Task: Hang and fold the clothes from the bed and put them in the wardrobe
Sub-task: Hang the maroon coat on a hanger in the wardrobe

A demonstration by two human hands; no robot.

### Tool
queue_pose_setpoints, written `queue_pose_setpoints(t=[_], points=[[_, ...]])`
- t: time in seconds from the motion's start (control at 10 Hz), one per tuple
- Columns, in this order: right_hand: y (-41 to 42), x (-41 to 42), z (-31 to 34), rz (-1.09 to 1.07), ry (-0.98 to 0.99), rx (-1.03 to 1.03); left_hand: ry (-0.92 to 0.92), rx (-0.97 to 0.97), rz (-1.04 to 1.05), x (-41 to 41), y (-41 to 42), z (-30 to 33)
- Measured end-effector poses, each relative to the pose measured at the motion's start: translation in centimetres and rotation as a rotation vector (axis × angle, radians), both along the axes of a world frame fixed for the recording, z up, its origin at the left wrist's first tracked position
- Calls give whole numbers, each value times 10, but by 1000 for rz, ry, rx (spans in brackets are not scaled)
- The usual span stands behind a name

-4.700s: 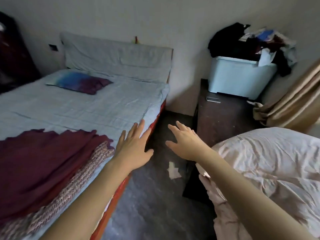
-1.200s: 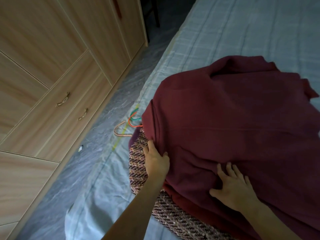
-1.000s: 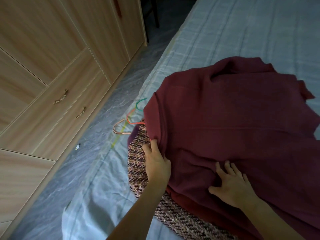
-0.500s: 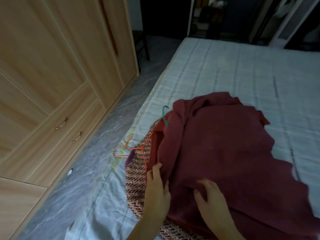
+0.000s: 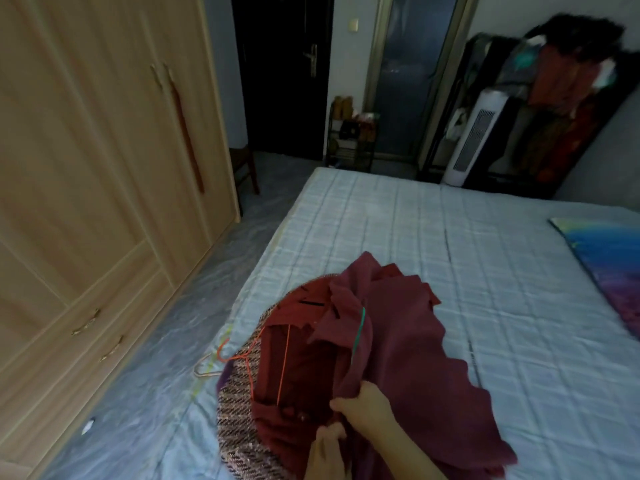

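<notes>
Maroon garment [image 5: 415, 344] on bed [image 5: 485, 237]: right hand [image 5: 367, 408] grips its edge; left hand [image 5: 325, 452] seemingly pinches it.

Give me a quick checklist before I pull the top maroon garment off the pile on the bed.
1. Right hand grip on maroon garment: ok, fingers curled round its edge.
2. Left hand grip: cannot tell, blurred at the cloth.
3. Green hanger free of the garment: not ok, it lies against the lifted fold.
4. Orange hanger free: cannot tell.
5. Wardrobe doors open: not ok, closed.
6. Bare bed space for folding: ok.
</notes>
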State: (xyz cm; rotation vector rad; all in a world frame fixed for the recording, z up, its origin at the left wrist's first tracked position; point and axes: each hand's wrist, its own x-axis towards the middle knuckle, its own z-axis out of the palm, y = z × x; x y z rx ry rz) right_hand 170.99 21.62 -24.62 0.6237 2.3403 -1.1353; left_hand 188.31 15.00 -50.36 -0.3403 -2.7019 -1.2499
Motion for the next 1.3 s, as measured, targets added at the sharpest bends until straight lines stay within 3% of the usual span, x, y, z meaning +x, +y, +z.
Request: queue_pose_setpoints(t=[0.1,0.2,0.3,0.4,0.6,0.7,0.9,1.1,1.3], points=[[12,-2,18,-19,48,39,94,52,37,-39,55,108],[38,-6,43,-25,214,52,-234,51,-37,-95,55,193],[72,-12,83,-15,437,125,-115,128,-154,-131,2,303],[102,-20,136,-19,641,260,99,361,-51,-197,0,349],[160,-23,244,45,835,441,356,108,-132,-301,12,451],[179,-12,299,55,1019,499,459,-158,-244,-332,22,501],[197,10,403,89,1260,734,768,-243,-389,-327,24,621],[188,-6,453,153,1295,739,1094,-426,-352,-291,-12,696],[123,-34,492,328,1234,706,1050,-561,-180,-267,-81,729]])
